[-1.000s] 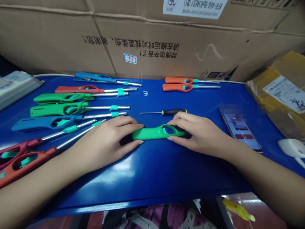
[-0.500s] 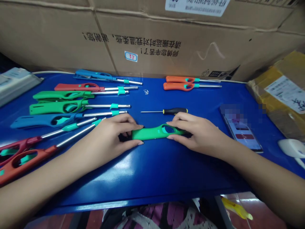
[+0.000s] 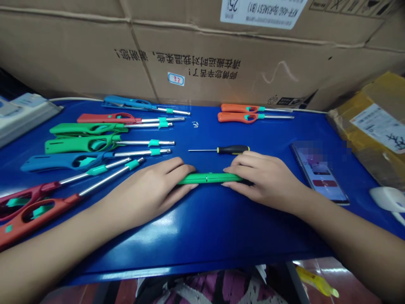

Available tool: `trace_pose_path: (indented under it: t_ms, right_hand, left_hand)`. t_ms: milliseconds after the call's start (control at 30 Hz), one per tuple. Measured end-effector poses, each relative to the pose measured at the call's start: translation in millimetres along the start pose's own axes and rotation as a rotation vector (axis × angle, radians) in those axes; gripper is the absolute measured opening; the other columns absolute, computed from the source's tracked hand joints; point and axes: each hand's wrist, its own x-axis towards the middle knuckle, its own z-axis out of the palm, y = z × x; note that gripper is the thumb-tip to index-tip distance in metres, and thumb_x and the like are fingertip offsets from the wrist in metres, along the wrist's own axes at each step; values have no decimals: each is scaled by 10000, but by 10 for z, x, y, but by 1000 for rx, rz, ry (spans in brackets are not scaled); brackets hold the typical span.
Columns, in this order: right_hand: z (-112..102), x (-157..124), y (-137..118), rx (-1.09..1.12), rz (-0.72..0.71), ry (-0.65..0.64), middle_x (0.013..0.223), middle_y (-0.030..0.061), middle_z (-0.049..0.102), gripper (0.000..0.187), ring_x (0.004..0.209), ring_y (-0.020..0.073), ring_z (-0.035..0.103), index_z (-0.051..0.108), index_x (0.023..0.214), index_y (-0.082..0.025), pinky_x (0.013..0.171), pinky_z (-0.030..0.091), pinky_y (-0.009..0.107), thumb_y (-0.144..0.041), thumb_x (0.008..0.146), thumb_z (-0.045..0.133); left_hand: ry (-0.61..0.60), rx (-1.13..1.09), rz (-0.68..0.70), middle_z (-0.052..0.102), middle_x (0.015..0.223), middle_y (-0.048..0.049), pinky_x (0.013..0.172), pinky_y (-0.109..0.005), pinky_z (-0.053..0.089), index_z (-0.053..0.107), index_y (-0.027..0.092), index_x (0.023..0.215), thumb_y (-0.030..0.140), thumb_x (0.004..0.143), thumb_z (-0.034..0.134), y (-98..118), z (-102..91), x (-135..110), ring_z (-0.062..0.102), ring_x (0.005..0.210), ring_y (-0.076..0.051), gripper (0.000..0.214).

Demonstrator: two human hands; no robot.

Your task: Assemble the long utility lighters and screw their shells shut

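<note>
A green lighter handle (image 3: 209,178) lies edge-up on the blue table (image 3: 202,228) between my two hands. My left hand (image 3: 152,190) grips its left end with thumb and fingers closed round it. My right hand (image 3: 265,177) pinches its right end the same way. A black-handled screwdriver (image 3: 232,149) rests just behind the handle, its thin shaft pointing left.
Several long-nosed lighters in green (image 3: 85,143), blue (image 3: 63,161), red (image 3: 107,118) and orange (image 3: 34,211) lie at the left. Two orange lighters (image 3: 243,113) sit at the back. A phone (image 3: 319,173) and a white object (image 3: 387,198) are on the right, cardboard boxes (image 3: 202,50) behind.
The green handle has been turned from lying flat, with its finger hole showing, onto its narrow edge. Both hands kept their hold on its ends.
</note>
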Motion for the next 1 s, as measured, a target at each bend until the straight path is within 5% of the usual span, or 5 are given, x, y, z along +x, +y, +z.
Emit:
trace_pose_path:
  t_ms: [267,533,800,1000]
  right_hand:
    - [6,-17,-30,-10,-38,79,850,63,722,284,794,219,615,800,987,-154,708,466,367,-345,1069,606]
    - [-39,14,42,137,59,82,998,54,800,153,919,230,686,758,1054,-189,836,474,380,-332,1007,729]
    - [-32,7,23,63,40,85,880,53,738,152,866,230,641,682,962,-187,742,385,370,-313,1040,649]
    - [-64,22,16,132,76,25,953,61,762,165,925,228,655,698,1022,-185,829,406,396,-303,1065,591]
  left_hand:
    - [10,-109,47,697,1001,-69,778,-312,560,699,149,1250,329,1124,478,5,12,0,698,878,-209,312]
    - [26,-54,31,689,978,-70,743,-327,531,694,141,1226,342,1131,443,-39,-37,3,684,855,-218,335]
    - [-9,-97,32,710,972,-66,758,-332,538,698,153,1219,356,1132,435,-50,-79,0,699,867,-220,343]
    - [-50,-307,-122,717,940,-24,676,-285,520,701,216,1208,423,1098,489,54,-77,8,674,752,-174,316]
